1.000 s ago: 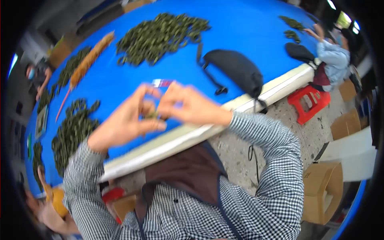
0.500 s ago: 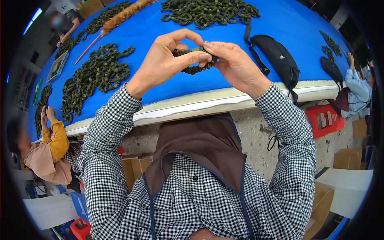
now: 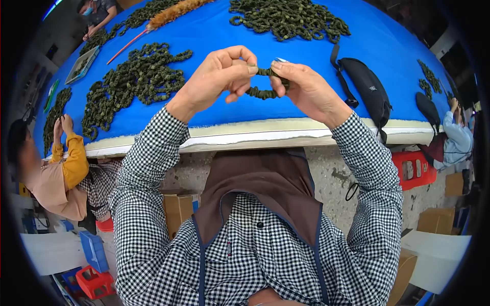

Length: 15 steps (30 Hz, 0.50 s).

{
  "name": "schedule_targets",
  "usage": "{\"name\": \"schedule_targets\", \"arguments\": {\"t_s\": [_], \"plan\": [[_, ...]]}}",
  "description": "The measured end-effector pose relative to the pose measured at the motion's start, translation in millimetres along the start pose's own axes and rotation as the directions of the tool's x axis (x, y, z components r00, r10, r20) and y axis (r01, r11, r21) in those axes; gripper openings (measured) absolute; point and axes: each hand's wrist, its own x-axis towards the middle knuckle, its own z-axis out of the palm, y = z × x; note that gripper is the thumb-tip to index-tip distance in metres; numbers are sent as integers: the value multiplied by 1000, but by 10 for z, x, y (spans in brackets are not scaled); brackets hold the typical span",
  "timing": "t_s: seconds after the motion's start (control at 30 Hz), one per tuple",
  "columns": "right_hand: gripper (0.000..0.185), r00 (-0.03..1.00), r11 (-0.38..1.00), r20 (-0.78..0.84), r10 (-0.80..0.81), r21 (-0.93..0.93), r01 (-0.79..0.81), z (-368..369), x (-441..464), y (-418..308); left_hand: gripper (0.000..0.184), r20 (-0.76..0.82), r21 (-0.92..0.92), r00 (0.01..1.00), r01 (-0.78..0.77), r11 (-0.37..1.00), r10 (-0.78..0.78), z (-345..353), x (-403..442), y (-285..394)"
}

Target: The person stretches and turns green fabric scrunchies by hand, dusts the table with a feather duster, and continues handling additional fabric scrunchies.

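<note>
A dark green gathered-fabric scrunchie (image 3: 262,94) is held up over the near edge of the blue table, its round opening facing me. My left hand (image 3: 212,79) pinches the upper left of the ring between thumb and forefinger, the other fingers curled loosely below. Around the right side of the ring my right hand (image 3: 310,92) is closed, with its thumb on top and fingers through the loop. A small shiny pale tip shows by the right thumb; I cannot tell what it is. To the left lies a heap of similar scrunchies (image 3: 135,81).
Another scrunchie pile (image 3: 291,19) lies at the back. A black waist bag (image 3: 365,84) rests right of my hands. An orange duster (image 3: 176,15) and a shallow tray (image 3: 82,65) are at the left. People work at both sides; a red stool (image 3: 414,170) stands right.
My left hand has shifted its grip to a pinch at the ring's upper left, and the loop is now more open to view. The whole view has shifted slightly.
</note>
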Motion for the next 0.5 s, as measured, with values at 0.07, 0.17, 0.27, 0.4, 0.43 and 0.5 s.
{"name": "schedule_targets", "arguments": {"t_s": [0.07, 0.17, 0.27, 0.4, 0.43, 0.5], "plan": [[23, 999, 992, -35, 28, -125, -33, -42, 112, 57, 12, -46, -149, 996, 71, 986, -79, -48, 105, -91], [23, 993, 970, -73, 88, -220, -102, -195, 296, 223, 14, -89, -318, 976, 163, 934, -201, -146, 252, -293], [20, 993, 993, -90, 72, -85, -79, -449, 465, 462, 18, -121, -358, 956, 209, 910, -267, -228, 337, -496], [18, 973, 983, -192, 124, 156, -95, -643, 702, 800, 20, -156, -382, 939, 230, 895, -308, -379, 481, -857], [18, 961, 965, -233, 150, 248, -90, -662, 769, 893, 21, -169, -380, 936, 229, 896, -310, -421, 503, -960], [18, 945, 936, -270, 185, 342, -85, -676, 912, 1006, 21, -184, -379, 930, 232, 896, -319, -504, 550, -1113]]}}
